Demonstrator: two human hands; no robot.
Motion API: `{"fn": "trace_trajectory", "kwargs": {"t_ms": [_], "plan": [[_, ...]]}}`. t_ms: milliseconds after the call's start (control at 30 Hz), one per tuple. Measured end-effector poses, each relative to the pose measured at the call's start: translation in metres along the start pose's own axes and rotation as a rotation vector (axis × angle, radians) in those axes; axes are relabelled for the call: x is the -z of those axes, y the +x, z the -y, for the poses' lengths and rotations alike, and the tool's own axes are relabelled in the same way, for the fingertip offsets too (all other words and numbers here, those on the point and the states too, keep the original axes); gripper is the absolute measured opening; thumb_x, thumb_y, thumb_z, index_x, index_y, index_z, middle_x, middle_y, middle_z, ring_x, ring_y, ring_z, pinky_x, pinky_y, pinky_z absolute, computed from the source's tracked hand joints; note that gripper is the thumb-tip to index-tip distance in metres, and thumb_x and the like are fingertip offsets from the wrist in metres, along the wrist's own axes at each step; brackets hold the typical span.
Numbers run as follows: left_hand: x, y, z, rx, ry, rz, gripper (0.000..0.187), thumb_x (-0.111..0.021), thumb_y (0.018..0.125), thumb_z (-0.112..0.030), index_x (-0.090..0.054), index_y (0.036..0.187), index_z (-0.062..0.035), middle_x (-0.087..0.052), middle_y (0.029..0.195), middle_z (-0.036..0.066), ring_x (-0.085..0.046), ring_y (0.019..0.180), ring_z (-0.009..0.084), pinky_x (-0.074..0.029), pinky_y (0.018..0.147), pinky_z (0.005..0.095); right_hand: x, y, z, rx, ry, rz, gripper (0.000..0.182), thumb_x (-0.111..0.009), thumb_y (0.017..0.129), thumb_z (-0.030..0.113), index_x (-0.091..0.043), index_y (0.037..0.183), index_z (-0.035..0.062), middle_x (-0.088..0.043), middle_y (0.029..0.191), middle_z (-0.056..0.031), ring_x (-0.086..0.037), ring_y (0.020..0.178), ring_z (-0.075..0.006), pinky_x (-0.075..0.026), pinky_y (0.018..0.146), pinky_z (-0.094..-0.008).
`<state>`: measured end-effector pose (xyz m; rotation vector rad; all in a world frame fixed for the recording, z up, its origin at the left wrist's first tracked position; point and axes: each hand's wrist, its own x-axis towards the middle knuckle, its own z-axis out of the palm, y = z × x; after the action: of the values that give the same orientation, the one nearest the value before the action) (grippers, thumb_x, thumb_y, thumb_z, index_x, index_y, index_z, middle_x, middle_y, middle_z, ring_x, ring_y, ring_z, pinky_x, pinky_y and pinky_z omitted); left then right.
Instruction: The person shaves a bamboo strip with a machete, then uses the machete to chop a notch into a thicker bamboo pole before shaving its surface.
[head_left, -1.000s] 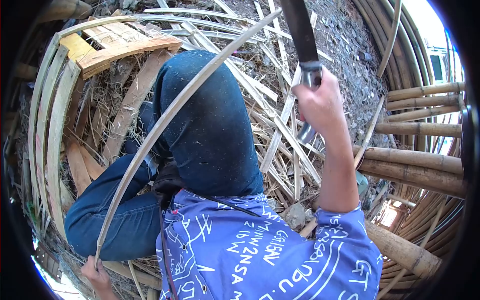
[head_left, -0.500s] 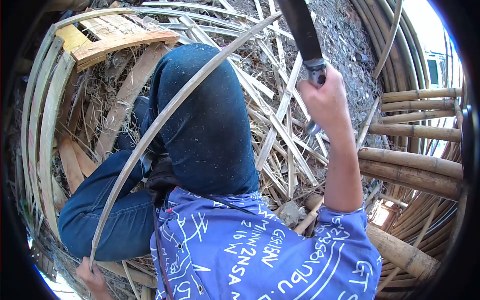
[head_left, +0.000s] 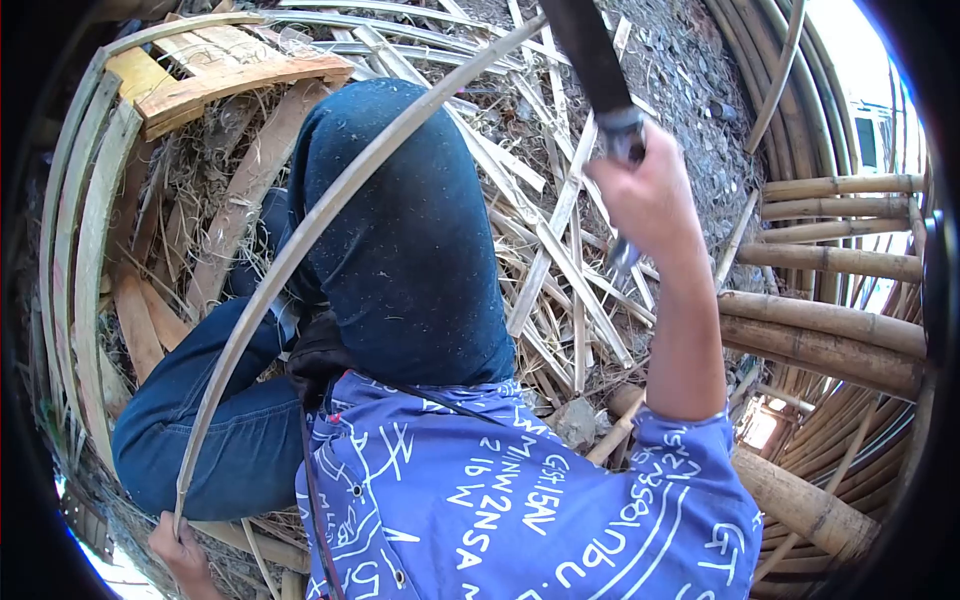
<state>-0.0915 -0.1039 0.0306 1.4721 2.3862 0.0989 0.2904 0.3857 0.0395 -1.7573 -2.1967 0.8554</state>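
A long, thin bamboo strip (head_left: 330, 205) curves from the lower left, over the raised knee, up to the top middle. My left hand (head_left: 180, 553) grips its lower end at the bottom left. At the upper right, my right hand (head_left: 645, 195) is wrapped round the handle of a large knife (head_left: 588, 55). The dark blade points up and slightly left, with its tip cut off by the frame's top edge. The strip's upper end lies close beside the blade; whether they touch I cannot tell.
Split bamboo strips (head_left: 568, 250) lie scattered on the ground beyond my knee. A wooden crate-like piece (head_left: 245, 88) and curved slats (head_left: 95, 240) stand at the left. Thick bamboo poles (head_left: 825, 325) are stacked along the right, with a stone (head_left: 575, 424) near my shirt.
The knife and my right hand have shifted slightly left. The strip's upper end has moved a little left too. My left hand still grips the strip.
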Motion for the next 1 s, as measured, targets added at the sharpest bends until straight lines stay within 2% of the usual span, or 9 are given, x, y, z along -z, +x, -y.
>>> {"fn": "trace_trajectory", "kwargs": {"t_ms": [100,133,200,333,433,533,600,700,1000], "plan": [[0.0,-0.001,-0.005,-0.034,0.145,-0.075,0.028,-0.046,0.096,-0.018,-0.047,0.075,0.0002,-0.039,0.055,0.015,-0.043,0.051,0.033,-0.029,0.051,0.0413,-0.005,0.005,0.01,-0.215,0.15,-0.039,0.01,-0.05,0.073,0.004,-0.053,0.081,0.0,-0.053,0.062,-0.0052,-0.052,0.058,-0.0161,-0.043,0.058,-0.0311],[0.0,-0.007,-0.003,-0.019,0.149,-0.078,0.028,-0.046,0.096,-0.018,-0.047,0.075,0.0002,-0.039,0.055,0.015,-0.043,0.051,0.033,-0.029,0.051,0.0413,-0.01,-0.001,0.013,-0.203,0.153,-0.028,0.01,-0.05,0.073,0.004,-0.053,0.081,0.0,-0.053,0.062,-0.0052,-0.052,0.058,-0.0161,-0.043,0.058,-0.0311],[-0.002,-0.008,0.004,0.116,0.0,0.028,0.036,-0.047,0.096,-0.025,-0.041,0.07,-0.0011,-0.037,0.058,0.018,-0.04,0.054,0.0382,-0.026,0.052,0.0438,-0.015,-0.013,0.007,0.089,0.048,-0.052,0.012,-0.051,0.072,0.005,-0.054,0.083,-0.0001,-0.053,0.061,-0.0055,-0.051,0.057,-0.0176,-0.043,0.058,-0.0316],[0.0,-0.003,-0.003,0.119,-0.071,0.044,0.035,-0.047,0.096,-0.024,-0.041,0.07,-0.0013,-0.037,0.058,0.017,-0.04,0.054,0.0377,-0.027,0.052,0.0442,-0.011,0.012,-0.005,-0.138,0.137,-0.048,0.011,-0.051,0.071,0.004,-0.055,0.081,0.0002,-0.054,0.067,-0.0084,-0.051,0.064,-0.0174,-0.04,0.057,-0.0308],[0.004,0.0,-0.011,0.038,0.085,-0.047,0.035,-0.047,0.096,-0.024,-0.041,0.07,-0.0013,-0.038,0.057,0.017,-0.041,0.053,0.0373,-0.028,0.053,0.0444,-0.011,-0.011,0.009,-0.099,0.107,0.076,0.012,-0.05,0.071,0.002,-0.055,0.082,0.0,-0.054,0.067,-0.0078,-0.051,0.062,-0.017,-0.04,0.056,-0.0301],[0.004,0.007,-0.007,0.024,0.025,0.021,0.034,-0.048,0.096,-0.023,-0.042,0.07,-0.0012,-0.039,0.057,0.016,-0.042,0.053,0.0373,-0.028,0.053,0.0445,0.002,-0.008,0.008,0.134,-0.106,0.102,0.016,-0.049,0.072,0.002,-0.055,0.087,-0.0012,-0.054,0.067,-0.0073,-0.051,0.061,-0.0153,-0.041,0.055,-0.0298],[0.002,0.004,-0.008,0.093,-0.073,0.018,0.034,-0.048,0.096,-0.022,-0.042,0.07,-0.0012,-0.039,0.058,0.017,-0.042,0.054,0.0376,-0.028,0.052,0.0447,-0.001,0.007,0.009,-0.099,0.056,0.04,0.011,-0.051,0.072,0.004,-0.053,0.082,-0.0008,-0.053,0.062,-0.0053,-0.049,0.054,-0.0154,-0.04,0.052,-0.0306],[0.0,0.001,-0.012,0.044,0.049,-0.053,0.034,-0.048,0.095,-0.022,-0.041,0.07,-0.0011,-0.038,0.058,0.018,-0.042,0.054,0.0385,-0.027,0.052,0.0451,-0.001,-0.006,0.013,0.016,-0.044,0.009,0.008,-0.052,0.073,0.006,-0.052,0.08,0.001,-0.051,0.061,-0.0043,-0.046,0.051,-0.0142,-0.038,0.05,-0.0309],[-0.005,-0.002,-0.004,-0.026,0.101,-0.127,0.036,-0.046,0.096,-0.025,-0.041,0.07,-0.0012,-0.037,0.059,0.018,-0.041,0.054,0.0394,-0.027,0.052,0.0453,-0.003,-0.002,0.005,0.028,0.066,0.041,0.01,-0.053,0.072,0.008,-0.052,0.079,0.0003,-0.052,0.063,-0.0071,-0.049,0.057,-0.0163,-0.04,0.054,-0.031]]}}
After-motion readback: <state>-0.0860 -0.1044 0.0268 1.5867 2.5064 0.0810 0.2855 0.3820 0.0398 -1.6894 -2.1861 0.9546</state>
